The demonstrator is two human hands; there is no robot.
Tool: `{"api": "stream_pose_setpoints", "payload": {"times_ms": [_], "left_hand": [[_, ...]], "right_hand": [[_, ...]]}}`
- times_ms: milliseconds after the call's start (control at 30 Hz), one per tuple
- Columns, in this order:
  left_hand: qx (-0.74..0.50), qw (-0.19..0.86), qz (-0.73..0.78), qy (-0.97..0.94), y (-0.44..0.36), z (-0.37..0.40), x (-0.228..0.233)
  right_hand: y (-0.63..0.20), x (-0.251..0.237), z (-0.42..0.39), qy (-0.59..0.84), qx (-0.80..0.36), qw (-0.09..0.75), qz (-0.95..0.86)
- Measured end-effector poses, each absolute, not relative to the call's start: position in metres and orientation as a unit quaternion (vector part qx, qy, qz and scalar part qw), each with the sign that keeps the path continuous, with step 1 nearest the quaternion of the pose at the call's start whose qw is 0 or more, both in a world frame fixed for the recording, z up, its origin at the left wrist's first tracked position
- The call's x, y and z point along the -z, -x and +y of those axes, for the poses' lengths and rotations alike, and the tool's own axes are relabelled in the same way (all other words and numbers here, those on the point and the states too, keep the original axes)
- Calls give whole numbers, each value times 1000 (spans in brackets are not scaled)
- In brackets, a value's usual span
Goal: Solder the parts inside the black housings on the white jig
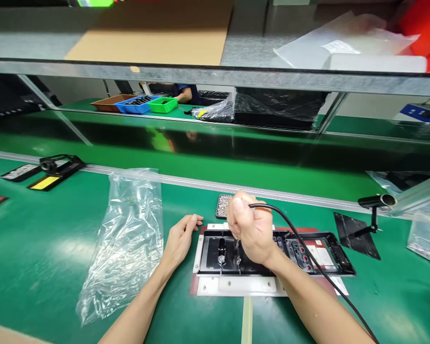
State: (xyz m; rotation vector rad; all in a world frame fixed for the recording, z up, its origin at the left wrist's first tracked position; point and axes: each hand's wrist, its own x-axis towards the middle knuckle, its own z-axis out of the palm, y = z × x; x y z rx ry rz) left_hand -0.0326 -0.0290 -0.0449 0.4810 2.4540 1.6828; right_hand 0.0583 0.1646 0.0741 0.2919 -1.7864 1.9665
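Right hand (249, 229) closed in a fist round a corded electric screwdriver (238, 241), grip upright, bit pointing straight down; black cable (308, 253) leaving the top of the fist and trailing back along the right forearm. Bit tip directly below the fist, at or just above the floor of the black plastic housing (310, 253); contact not resolvable. Housing seated on a pale fixture plate (236, 285), long axis running left to right across in front of the hands, most of its length extending to the right of the fist. Left hand (181, 239) flat and relaxed on the green mat (39, 248), fingers loosely extended, holding nothing, fingertips just beside the plate's left end, not on the housing as far as visible. Right hand clearly the nearer to the work point; left hand off to its left. Small tray of screws (222, 205) just beyond the fist. Crumpled clear plastic bag (125, 239) left of the left hand. Small stand with black base (361, 234) well to the right of the housing. Coloured bins (136, 102) far beyond, across the conveyor, another person's arm (183, 97) beside them.
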Motion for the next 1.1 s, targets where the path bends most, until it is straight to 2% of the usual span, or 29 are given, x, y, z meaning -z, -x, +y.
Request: {"api": "stream_pose_setpoints", "payload": {"times_ms": [667,1100], "left_hand": [[-572,57,801,-168,29,-20,41],[-564,56,806,-169,27,-18,35]], "right_hand": [[-62,-86,165,-124,-746,255,-603],[-61,-95,168,-86,-768,251,-583]]}}
